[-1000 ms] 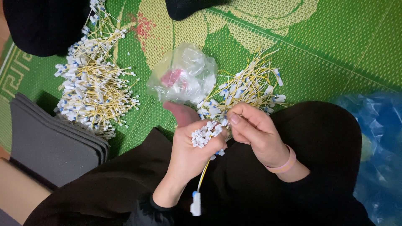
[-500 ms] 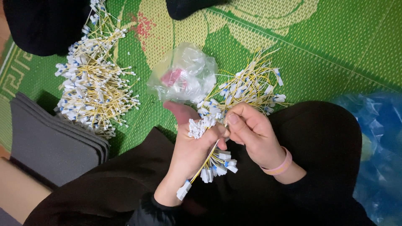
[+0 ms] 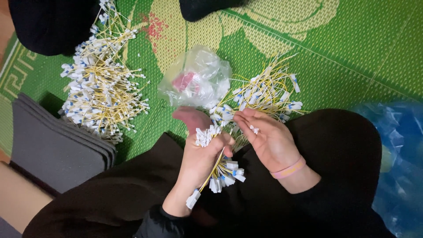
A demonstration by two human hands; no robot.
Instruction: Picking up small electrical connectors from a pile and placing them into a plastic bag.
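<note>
Left hand [image 3: 200, 156]: fist clamped round a bundle of short yellow wires [image 3: 216, 169], white connector tips bunched above the thumb, blue-and-white tags fanning out below the wrist.
Right hand [image 3: 266, 139]: open, palm up, fingers apart — 1 small white piece [image 3: 254, 129] lay loose near the fingertips; nothing gripped.
Placing: both hands sat over the lap, dark clothing beneath, the 2 hands just beside each other.
Step in hand: by the look of it, gathering — wires collected into the left fist while the right fed or sorted pieces.
Next move, judged: the right hand would need to close on a single wire from the near pile without disturbing the held bunch.
Near pile [image 3: 264, 94]: loose yellow wires with white and blue ends, on the mat just beyond the right fingertips.
Clear plastic bag [image 3: 196, 79]: crumpled, pink and white contents showing through, beside the near pile.
Far pile [image 3: 99, 92]: larger heap of like wires, well apart to the left.
Grey pads [image 3: 53, 145]: stacked, dark, left edge.
Blue plastic bag [image 3: 398, 150]: translucent, right edge.
Mat [image 3: 352, 48]: woven green with yellow floral pattern — no legible labels seen.
</note>
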